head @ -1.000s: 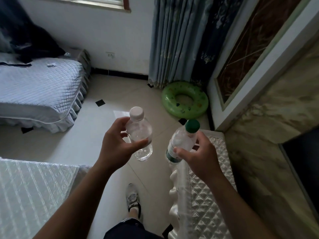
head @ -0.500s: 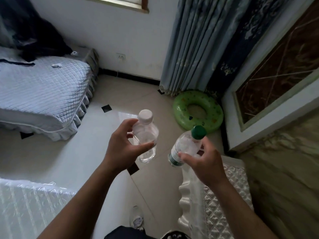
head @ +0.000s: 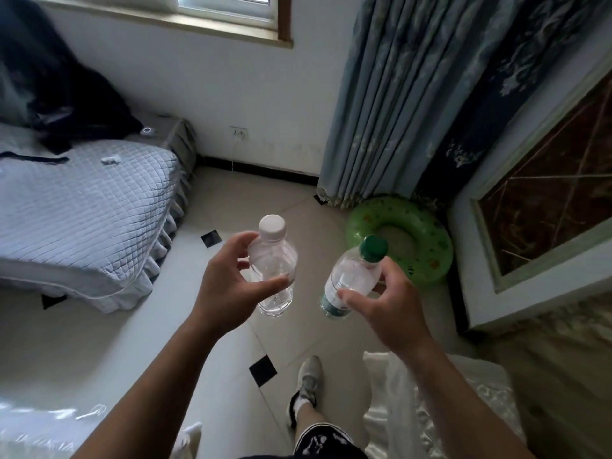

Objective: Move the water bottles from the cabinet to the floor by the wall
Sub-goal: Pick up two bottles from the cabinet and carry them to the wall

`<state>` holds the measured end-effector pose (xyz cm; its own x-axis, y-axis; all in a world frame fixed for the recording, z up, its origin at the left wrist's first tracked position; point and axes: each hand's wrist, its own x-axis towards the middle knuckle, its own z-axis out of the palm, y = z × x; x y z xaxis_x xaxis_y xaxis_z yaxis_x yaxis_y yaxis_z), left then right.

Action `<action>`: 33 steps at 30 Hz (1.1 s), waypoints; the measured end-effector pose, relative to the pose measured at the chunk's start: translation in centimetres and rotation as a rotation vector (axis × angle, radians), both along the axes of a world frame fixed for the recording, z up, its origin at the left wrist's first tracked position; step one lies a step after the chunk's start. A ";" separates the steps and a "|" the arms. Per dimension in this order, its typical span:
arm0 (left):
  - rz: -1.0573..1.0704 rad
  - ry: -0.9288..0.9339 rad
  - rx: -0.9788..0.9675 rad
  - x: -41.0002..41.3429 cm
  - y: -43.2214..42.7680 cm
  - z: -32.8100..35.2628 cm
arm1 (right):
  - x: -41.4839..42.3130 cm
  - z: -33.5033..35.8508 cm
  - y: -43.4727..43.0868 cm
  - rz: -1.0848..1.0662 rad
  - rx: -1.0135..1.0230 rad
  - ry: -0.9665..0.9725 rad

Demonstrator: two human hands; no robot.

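As the wall (head: 231,94) has drawn nearer, the left grip (head: 228,289) stays clamped on the white-capped bottle (head: 273,260) and the right grip (head: 390,313) on the green-capped bottle (head: 351,276), both above the floor (head: 265,193), placement pending

White-capped bottle (head: 275,260), held in left hand (head: 228,283) fingers (head: 236,241): clear plastic, smooth, glossy; its cap matt, ribbed. Green-capped bottle (head: 351,273), in right hand (head: 387,306) fingers (head: 359,298): clear glossy plastic, printed label wrap. Floor (head: 284,342) below both sets of fingers: pale tile, polished, reflective. Swim ring (head: 430,246) beyond right fingertips: shiny green vinyl. Bedspread (head: 82,200) left of left fingers: matt quilted cloth. Curtain (head: 381,111) above right fingers: pleated cloth
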<state>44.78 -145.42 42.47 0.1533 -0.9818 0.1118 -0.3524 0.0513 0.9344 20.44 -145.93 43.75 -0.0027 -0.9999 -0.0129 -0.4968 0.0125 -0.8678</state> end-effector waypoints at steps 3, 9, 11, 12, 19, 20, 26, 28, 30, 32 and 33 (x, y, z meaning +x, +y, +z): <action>0.009 0.005 0.005 -0.1 -5.2 -0.1 | -0.3 0.0 -5.7 0.012 -0.009 -0.008; 0.022 0.032 0.004 -0.4 -15.5 0.9 | -1.1 1.3 -17.1 0.074 -0.007 -0.007; 0.020 0.041 -0.001 -0.3 -18.6 1.2 | -1.1 1.8 -20.4 0.079 -0.009 -0.009; 0.023 0.053 0.000 -0.1 -20.0 1.3 | -1.0 2.0 -21.9 0.085 -0.011 -0.011; 0.010 0.081 0.007 2.3 -29.7 1.1 | 1.6 2.5 -32.3 0.105 -0.008 0.000; 0.003 0.080 0.006 2.9 -31.2 1.0 | 2.3 2.4 -33.9 0.105 -0.007 0.006; -0.026 0.094 0.011 7.5 -41.7 -0.1 | 7.4 1.0 -43.6 0.086 0.025 0.013; -0.023 0.101 0.016 9.1 -45.0 -0.2 | 9.0 1.0 -46.6 0.076 0.027 0.015; -0.035 0.091 0.012 10.5 -48.3 -0.1 | 10.5 1.0 -49.5 0.064 0.020 0.016; -0.053 0.080 0.018 11.7 -51.4 0.0 | 11.6 0.9 -52.1 0.052 0.013 0.011; -0.061 0.077 0.020 12.2 -52.9 0.2 | 12.0 0.9 -53.4 0.046 0.012 0.011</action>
